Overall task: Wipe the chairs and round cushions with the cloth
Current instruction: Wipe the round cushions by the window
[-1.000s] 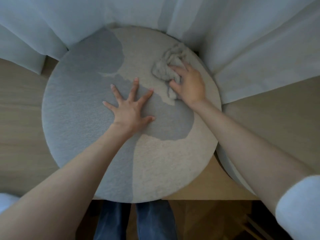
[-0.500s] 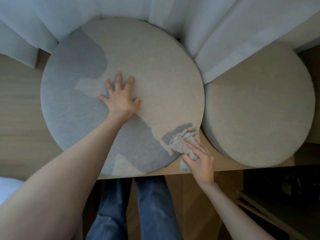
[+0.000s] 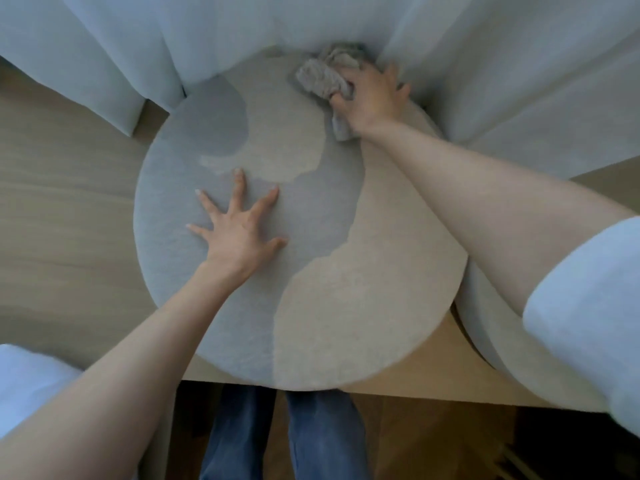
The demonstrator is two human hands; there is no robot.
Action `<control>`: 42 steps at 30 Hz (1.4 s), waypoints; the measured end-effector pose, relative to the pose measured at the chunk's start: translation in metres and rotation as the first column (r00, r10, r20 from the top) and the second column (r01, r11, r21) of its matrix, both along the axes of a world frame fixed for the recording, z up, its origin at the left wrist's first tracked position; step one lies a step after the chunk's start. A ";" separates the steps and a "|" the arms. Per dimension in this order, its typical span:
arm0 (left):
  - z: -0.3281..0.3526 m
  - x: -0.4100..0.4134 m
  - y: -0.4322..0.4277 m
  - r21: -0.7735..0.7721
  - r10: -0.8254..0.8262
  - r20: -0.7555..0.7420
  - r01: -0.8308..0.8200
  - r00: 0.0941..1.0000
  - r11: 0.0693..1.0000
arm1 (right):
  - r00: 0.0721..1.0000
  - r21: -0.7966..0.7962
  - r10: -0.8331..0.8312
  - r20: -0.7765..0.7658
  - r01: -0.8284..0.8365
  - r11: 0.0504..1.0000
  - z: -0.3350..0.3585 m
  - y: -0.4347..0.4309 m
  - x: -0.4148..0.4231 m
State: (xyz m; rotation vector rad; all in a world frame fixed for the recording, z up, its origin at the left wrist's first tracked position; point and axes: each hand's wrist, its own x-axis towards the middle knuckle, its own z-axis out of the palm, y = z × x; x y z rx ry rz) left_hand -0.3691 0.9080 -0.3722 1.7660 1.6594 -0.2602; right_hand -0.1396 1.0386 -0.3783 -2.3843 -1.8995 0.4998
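The cloth is looking soft, light and limp, so it is probably best bunched in the palm. It is lying crumpled at the far edge of the cushion, by the curtain. The right hand is gripping it, fingers curled round the wad. The left hand is lying flat on the cushion's left half, fingers spread, holding nothing.

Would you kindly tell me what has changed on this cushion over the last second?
The right hand, keeping its grip on the cloth, swept over the round cushion from its far side to its near right edge, then back to the far edge by the curtain. Nothing was let go. The left hand stayed pressed flat on the cushion, fingers spread.
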 end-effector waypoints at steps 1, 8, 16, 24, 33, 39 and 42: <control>-0.002 0.001 0.000 -0.003 0.004 0.001 -0.004 1.000 1.000 | 1.000 -0.043 0.015 0.015 -0.014 0.999 -0.005 0.006 -0.001; -0.002 0.004 0.006 -0.050 0.021 0.000 -0.021 1.000 0.999 | 0.994 0.042 0.041 -0.099 -0.037 0.998 -0.020 -0.036 0.006; 0.005 0.004 0.004 -0.055 -0.007 -0.008 0.007 1.000 0.998 | 0.881 -0.079 -0.129 -0.456 0.104 0.991 -0.013 -0.294 -0.008; 0.012 0.003 0.000 -0.082 -0.026 -0.017 0.025 1.000 0.996 | 0.877 -0.133 -0.226 -0.425 0.186 0.973 0.007 -0.392 -0.013; 0.009 0.002 0.003 -0.072 -0.034 -0.017 0.033 0.999 0.997 | 0.941 0.229 -0.044 -0.336 0.127 0.965 0.034 -0.135 -0.014; 0.003 0.001 0.008 -0.083 -0.055 -0.034 0.052 0.998 0.995 | 0.996 -0.004 0.041 -0.073 -0.042 0.999 -0.009 0.025 -0.020; 0.002 0.002 0.010 -0.098 -0.056 -0.028 0.053 0.998 0.994 | 0.996 -0.105 0.081 -0.038 -0.085 0.991 -0.026 0.034 -0.016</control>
